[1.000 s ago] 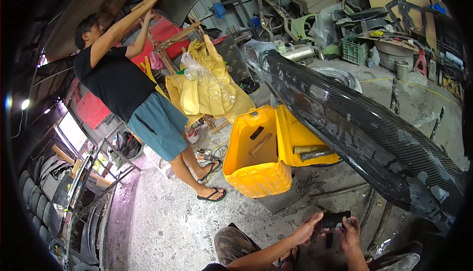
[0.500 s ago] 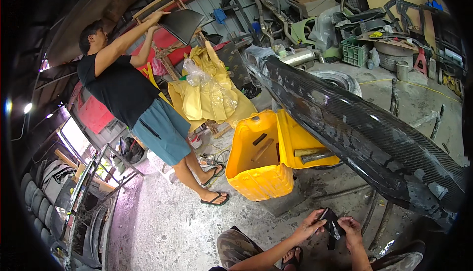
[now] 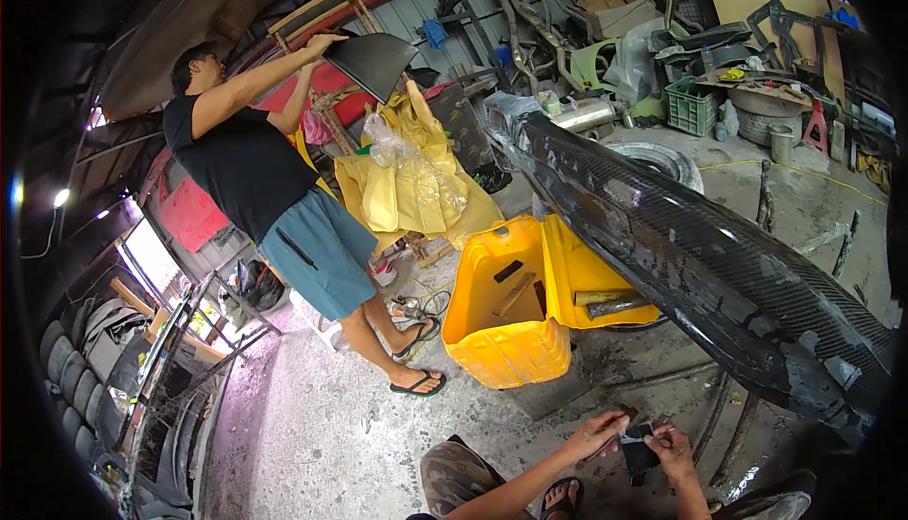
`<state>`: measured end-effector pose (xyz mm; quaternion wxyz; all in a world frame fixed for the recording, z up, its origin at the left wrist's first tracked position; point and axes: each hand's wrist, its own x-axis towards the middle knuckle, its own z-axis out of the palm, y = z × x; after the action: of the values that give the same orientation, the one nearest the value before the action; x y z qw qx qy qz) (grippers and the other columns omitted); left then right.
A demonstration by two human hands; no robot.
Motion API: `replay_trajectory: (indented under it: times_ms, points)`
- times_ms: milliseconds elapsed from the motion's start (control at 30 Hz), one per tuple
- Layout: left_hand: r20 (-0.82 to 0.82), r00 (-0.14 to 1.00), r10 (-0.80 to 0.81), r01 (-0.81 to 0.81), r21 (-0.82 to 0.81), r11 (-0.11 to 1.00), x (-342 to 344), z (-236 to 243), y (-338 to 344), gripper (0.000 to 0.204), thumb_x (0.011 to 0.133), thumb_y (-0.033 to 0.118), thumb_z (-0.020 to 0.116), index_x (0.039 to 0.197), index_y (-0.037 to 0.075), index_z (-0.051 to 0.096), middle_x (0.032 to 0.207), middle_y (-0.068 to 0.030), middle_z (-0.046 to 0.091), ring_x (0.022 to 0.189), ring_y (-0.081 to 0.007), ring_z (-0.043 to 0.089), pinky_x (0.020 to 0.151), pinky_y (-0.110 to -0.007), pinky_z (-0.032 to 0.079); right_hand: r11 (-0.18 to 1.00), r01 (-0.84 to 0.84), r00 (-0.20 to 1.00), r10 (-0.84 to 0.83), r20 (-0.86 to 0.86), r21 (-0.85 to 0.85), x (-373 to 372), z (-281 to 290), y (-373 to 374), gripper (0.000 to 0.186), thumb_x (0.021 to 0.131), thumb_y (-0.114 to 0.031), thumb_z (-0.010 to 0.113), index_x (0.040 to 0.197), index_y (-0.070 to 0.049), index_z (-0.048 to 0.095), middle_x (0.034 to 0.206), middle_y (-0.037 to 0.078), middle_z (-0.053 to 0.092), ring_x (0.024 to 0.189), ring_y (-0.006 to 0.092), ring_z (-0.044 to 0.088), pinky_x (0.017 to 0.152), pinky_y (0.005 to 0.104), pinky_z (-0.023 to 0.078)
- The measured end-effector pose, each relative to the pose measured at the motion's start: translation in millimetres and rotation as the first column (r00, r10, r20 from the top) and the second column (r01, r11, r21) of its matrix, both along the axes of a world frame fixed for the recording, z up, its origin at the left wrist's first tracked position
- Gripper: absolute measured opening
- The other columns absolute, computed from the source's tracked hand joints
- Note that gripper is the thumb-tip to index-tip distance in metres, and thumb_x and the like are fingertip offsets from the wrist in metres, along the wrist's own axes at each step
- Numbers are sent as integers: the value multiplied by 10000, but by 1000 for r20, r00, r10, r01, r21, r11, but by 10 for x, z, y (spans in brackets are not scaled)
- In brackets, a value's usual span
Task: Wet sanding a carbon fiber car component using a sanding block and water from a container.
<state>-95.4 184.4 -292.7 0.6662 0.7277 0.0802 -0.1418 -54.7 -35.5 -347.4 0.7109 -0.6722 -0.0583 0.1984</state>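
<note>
Black sheet [image 3: 642, 461] is hanging at near right, between the left hand [image 3: 596, 434], seemingly pinching its edge, and the right hand [image 3: 672, 452], pinching its side; light holding could be risking a slip

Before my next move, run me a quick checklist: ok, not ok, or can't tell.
1. Dark piece in the right hand: ok, fingers on it.
2. Firm hold by the left hand: cannot tell, too small and dark there.
3. Yellow tub open on top: ok, its contents show.
4. Long black part clear of both hands: ok, there's a gap.
5. Co-worker away from your hands: ok, arms raised to a dark panel.
</note>
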Motion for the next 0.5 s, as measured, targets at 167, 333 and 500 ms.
replay_trajectory:
  times_ms: [167,333,500]
  points:
    - [41,997,-70,62,171,983,-37,-331,193,565,965,278,607,1454,75,412,889,-50,611,670,-110,603,580,-271,502,981,186,983,-186,-4,54,41,-17,10,236,823,-179,782,910,-60,598,838,-10,570,807,106,522,761,256,424]
    - [165,960,-227,108,530,841,-107,-232,37,432,907,176,653,1297,66,503,1027,-124,675,674,-209,664,680,-334,535,956,245,969,-236,-73,161,64,-144,-24,240,814,-171,789,906,-75,590,836,-23,544,809,105,506,777,262,413]
    - [359,885,-296,22,602,798,-97,-515,162,346,880,149,670,1175,21,544,1060,-178,651,831,-362,668,790,-421,528,967,217,975,-208,-77,133,33,19,19,237,813,-161,788,899,-75,585,852,-16,544,822,112,506,794,279,415]
